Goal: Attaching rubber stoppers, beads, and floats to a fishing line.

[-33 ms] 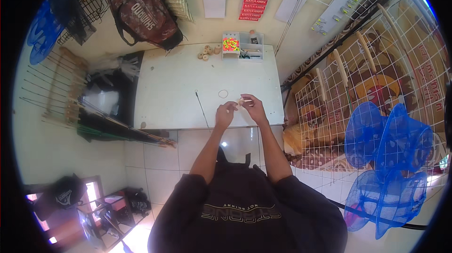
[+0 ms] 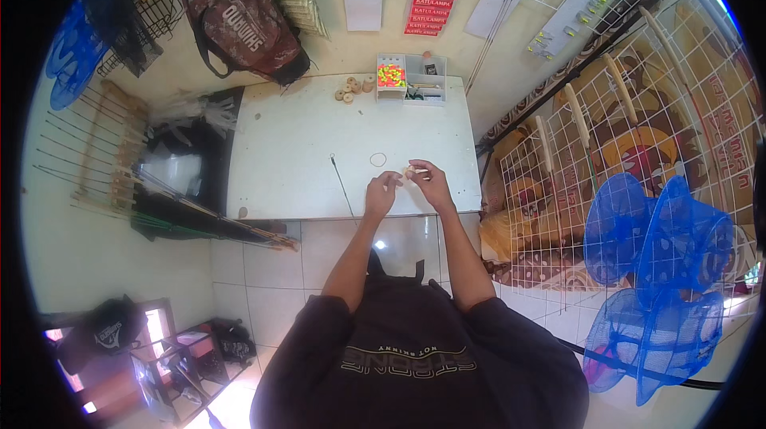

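Both my hands are over the front part of the white table (image 2: 303, 142), close together. My right hand (image 2: 431, 183) pinches a small tan, round piece (image 2: 408, 172) between thumb and fingers; it looks like wood, though the fingers cover part of it. Just left of it, my left hand (image 2: 381, 193) has its thumb and fingertips pressed together, and whatever lies in them is too small to make out. A thin loop (image 2: 377, 159) lies beyond my hands. To the left rests a slim dark rod (image 2: 343, 183) with a small ring at its far end.
Tan wooden spools (image 2: 348, 97) sit at the table's back edge, beside a white divided box (image 2: 431, 99) with bright beads (image 2: 391, 75). Rods (image 2: 215, 209) lean at the left. Blue nets (image 2: 670, 245) hang from a wire rack at the right. A camouflage bag (image 2: 239, 22) hangs behind.
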Motion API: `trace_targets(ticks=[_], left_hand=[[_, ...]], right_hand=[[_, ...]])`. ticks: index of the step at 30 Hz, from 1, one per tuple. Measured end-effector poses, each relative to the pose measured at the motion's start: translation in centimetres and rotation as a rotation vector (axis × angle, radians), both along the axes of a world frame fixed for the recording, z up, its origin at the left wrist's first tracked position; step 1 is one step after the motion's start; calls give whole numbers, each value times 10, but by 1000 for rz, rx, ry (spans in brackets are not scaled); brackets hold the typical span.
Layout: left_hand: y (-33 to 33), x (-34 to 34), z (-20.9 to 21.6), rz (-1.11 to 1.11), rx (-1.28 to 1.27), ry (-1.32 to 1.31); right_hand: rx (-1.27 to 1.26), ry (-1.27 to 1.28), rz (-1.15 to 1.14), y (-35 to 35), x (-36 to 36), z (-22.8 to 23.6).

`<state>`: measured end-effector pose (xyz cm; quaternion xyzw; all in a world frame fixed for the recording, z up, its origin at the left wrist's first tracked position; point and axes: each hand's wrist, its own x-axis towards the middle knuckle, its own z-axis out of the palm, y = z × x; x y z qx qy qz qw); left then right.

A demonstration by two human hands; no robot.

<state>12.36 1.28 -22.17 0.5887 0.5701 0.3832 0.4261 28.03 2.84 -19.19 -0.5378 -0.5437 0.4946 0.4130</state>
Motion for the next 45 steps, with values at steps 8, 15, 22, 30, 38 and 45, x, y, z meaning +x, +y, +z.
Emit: trace_targets(ticks=[8, 15, 22, 30, 38, 45], left_hand=[[-3, 2, 6, -88, 6, -78], [-1, 0, 9, 73, 89, -58], [0, 3, 17, 132, 100, -19], [-6, 7, 8, 168, 205, 46], [-4, 0, 12, 162, 208, 37], [-3, 3, 8, 187, 189, 48]], right_hand=[[-35, 50, -48, -3, -3, 8], [72, -14, -77, -10, -10, 4], [57, -144, -58, -14, -6, -10], [-96, 21, -32, -20, -8, -21], [-20, -36, -42, -21, -11, -28], [108, -94, -15, -20, -9, -45]])
